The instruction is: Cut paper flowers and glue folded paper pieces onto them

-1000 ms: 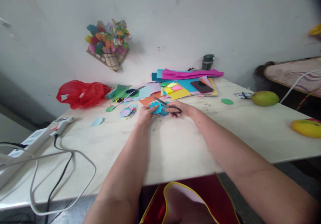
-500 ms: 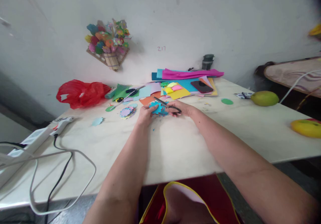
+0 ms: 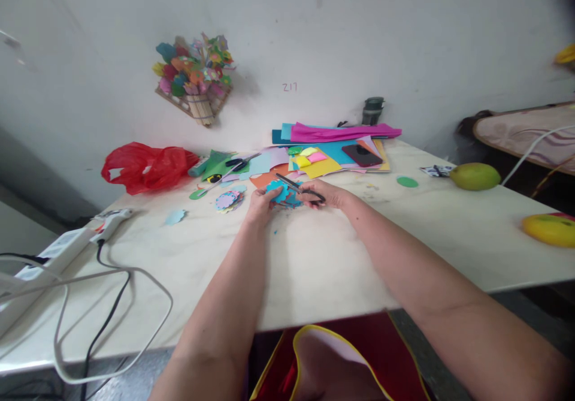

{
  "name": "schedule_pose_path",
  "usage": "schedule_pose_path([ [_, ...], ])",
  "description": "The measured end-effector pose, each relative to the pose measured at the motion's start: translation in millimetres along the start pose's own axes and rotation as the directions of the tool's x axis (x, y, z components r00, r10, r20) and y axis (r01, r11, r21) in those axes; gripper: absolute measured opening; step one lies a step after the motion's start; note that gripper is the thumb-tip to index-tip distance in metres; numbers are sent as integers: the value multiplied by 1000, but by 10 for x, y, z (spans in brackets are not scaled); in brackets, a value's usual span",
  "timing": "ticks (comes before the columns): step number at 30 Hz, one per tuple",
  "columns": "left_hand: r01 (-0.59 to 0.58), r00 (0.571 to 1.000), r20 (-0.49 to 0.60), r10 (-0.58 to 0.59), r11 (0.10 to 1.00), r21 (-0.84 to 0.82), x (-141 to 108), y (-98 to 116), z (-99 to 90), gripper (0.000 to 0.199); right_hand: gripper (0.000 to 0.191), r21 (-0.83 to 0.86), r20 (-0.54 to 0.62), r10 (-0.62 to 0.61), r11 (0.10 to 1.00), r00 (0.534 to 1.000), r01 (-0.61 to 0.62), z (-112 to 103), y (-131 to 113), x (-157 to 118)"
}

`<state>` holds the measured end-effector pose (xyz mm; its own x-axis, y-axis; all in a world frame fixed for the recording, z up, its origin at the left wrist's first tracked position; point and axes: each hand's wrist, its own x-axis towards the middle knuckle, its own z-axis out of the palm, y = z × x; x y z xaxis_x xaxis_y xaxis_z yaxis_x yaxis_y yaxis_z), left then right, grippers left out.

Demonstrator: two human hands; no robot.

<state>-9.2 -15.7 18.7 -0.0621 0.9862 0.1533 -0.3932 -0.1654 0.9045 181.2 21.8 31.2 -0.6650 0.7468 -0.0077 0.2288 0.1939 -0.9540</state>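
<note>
My left hand (image 3: 262, 202) pinches a blue scalloped paper piece (image 3: 277, 192) near the middle of the table. In my right hand (image 3: 327, 194) are dark-handled scissors (image 3: 290, 181), with their blades pointing up and left beside the blue paper. Beneath both hands lie more blue paper scraps (image 3: 294, 200). To the left of my left hand sits a small stack of scalloped paper shapes (image 3: 227, 200), the top one lilac. Farther left is a single light blue scalloped piece (image 3: 175, 217).
Coloured sheets (image 3: 323, 164) lie behind my hands with a phone (image 3: 362, 155) on them. A red plastic bag (image 3: 146, 167) is at the back left, a glue gun (image 3: 112, 224) and cables at the left. Mangoes (image 3: 475, 176) sit at the right.
</note>
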Motion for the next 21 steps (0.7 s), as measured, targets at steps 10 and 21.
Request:
schedule_pose_path([
  [10, 7, 1000, -5, -7, 1000, -24, 0, 6, 0, 33, 23, -51, -3, -28, 998, 1000, 28, 26, -39, -42],
  [21, 12, 1000, 3, -12, 1000, -25, 2, 6, -8, 33, 19, -5, -5, 15, 1000, 1000, -15, 17, -15, -13],
])
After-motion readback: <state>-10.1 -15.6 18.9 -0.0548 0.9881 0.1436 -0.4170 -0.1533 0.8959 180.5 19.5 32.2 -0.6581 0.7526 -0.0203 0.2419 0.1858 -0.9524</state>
